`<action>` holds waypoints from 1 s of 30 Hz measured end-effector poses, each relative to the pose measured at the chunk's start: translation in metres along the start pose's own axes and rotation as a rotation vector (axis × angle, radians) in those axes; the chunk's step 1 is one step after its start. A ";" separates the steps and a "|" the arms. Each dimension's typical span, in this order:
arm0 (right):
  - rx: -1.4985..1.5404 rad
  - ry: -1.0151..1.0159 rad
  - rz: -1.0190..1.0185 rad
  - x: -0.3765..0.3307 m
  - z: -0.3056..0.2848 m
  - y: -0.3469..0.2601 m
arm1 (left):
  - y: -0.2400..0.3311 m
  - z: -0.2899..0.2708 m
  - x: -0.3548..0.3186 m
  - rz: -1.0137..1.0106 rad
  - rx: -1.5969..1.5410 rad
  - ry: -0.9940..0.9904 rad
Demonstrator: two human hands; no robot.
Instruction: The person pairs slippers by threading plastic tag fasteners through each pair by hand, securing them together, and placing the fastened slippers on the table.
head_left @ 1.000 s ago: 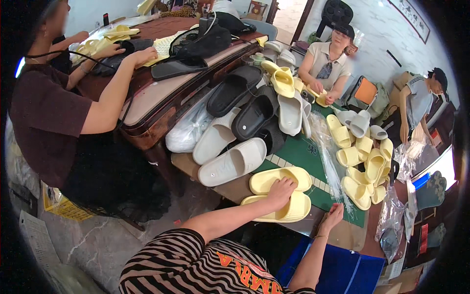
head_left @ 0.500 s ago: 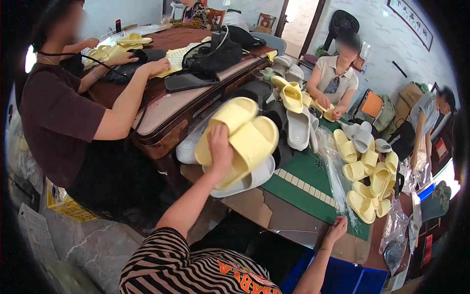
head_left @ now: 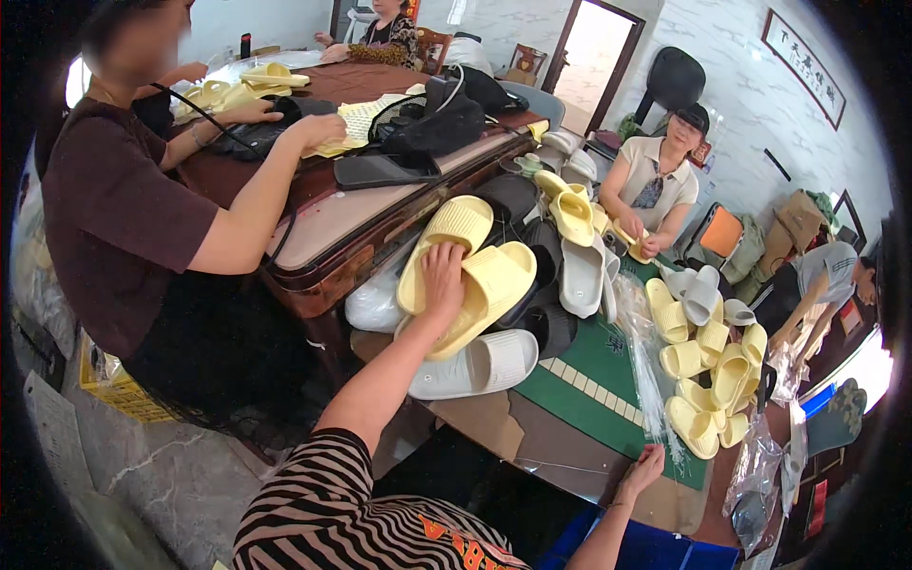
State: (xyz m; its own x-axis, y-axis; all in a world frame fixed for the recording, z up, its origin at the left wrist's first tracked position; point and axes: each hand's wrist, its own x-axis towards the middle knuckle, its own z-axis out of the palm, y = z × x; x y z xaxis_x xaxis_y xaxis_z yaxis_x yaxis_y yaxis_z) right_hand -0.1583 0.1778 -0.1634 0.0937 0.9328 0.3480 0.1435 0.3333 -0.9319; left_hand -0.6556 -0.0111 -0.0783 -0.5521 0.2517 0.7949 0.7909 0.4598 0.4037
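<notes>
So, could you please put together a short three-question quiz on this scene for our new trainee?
1. True or false: the left hand holds a pair of pale yellow foam slide sandals lifted above the white foam slide sandal.
2. What is the right hand touching?
A. a black slide
B. the clear plastic bag at the edge of the green mat
C. a blue crate
3. Fill in: the loose heap of yellow slides lies to the person's ____.

Key: 1 true; 2 B; 3 right.
</notes>
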 end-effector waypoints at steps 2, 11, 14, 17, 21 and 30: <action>-0.002 -0.007 0.058 -0.009 0.004 -0.018 | -0.001 -0.006 -0.001 0.001 0.012 -0.007; 0.054 -0.018 0.015 0.000 0.000 0.001 | -0.002 -0.048 -0.016 -0.021 -0.281 -0.150; 0.073 -0.001 0.039 -0.005 0.007 -0.012 | 0.002 -0.072 -0.031 -0.012 -0.253 -0.057; -0.028 -0.023 -0.007 -0.011 0.010 -0.029 | 0.022 -0.089 -0.058 -0.049 -0.371 -0.015; -0.313 -0.305 -0.232 -0.051 0.054 -0.061 | 0.074 -0.083 -0.123 0.023 -0.604 -0.308; -0.336 -0.704 -0.458 -0.140 0.146 -0.126 | 0.114 -0.071 -0.158 0.203 -0.725 -0.327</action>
State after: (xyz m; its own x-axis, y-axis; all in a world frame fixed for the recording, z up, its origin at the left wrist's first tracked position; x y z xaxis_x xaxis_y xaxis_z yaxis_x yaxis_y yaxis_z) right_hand -0.3332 0.0256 -0.1100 -0.6519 0.6236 0.4315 0.3089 0.7380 -0.6000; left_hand -0.4593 -0.0585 -0.1258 -0.3406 0.5577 0.7570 0.7958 -0.2577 0.5479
